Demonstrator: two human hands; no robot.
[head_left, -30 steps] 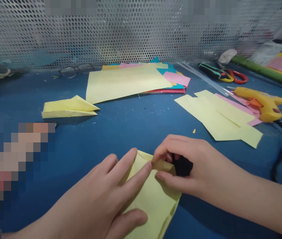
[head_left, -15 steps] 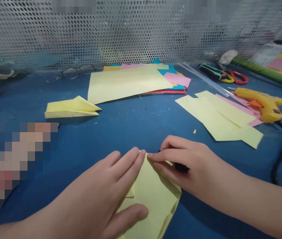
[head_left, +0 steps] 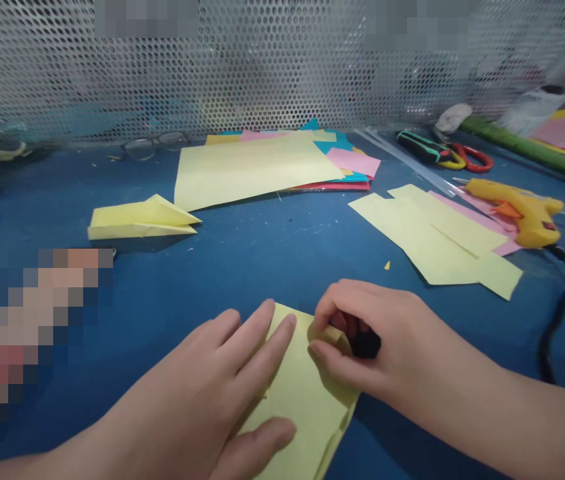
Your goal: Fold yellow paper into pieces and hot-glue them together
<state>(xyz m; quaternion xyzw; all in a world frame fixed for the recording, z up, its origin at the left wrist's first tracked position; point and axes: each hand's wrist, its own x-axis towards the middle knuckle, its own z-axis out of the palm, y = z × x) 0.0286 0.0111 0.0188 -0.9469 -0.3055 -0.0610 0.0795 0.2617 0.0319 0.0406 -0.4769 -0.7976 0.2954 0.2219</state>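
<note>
A folded sheet of yellow paper (head_left: 302,400) lies on the blue table in front of me, its far edge toward the back. My left hand (head_left: 212,387) rests on its left side with the fingers stretched out and the thumb apart, pressing the sheet down. At the paper's right edge is my right hand (head_left: 367,327), thumb and index finger curled near the far right corner. A black object (head_left: 365,343) shows inside that hand, under the curled fingers; most of it is hidden and its kind cannot be made out.
A folded yellow paper plane (head_left: 137,219) sits at the left. Farther back is a stack of coloured paper under a pale yellow sheet (head_left: 252,170). On the right lie yellow cut pieces (head_left: 427,233), a yellow glue gun (head_left: 522,207) with a black cord, and red-handled scissors (head_left: 475,159).
My right thumb and index finger have drawn back from the far tip of the paper, toward me and slightly right, and curled. My left hand stays on the sheet.
</note>
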